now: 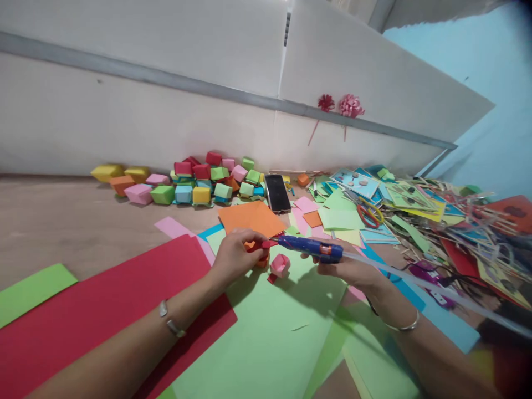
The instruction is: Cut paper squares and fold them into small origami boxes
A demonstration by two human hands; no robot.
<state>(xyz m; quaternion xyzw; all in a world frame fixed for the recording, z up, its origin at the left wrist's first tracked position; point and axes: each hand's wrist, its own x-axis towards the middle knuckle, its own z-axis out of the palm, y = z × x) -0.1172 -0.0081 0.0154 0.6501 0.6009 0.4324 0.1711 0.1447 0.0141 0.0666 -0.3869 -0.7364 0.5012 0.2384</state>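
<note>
My left hand [240, 253] pinches a small folded orange paper piece [261, 258], with a bit of red paper [269, 243] at its upper edge. In my right hand [347, 271] is a blue glue gun [307, 247], a clear glue stick [399, 271] trailing from its back. The nozzle points left and is at the red paper; whether it touches cannot be made out. A small pink paper box [280, 266] stands just below the nozzle on a light green sheet [266, 343], with a red scrap [272, 278] beside it.
Small coloured paper boxes [201, 195] are piled along the wall, with a phone [277, 193] beside them. Large red paper [124, 305] lies left. Scissors [369, 213], paper scraps and sticks clutter the right. Two paper flowers [351, 106] are at the wall.
</note>
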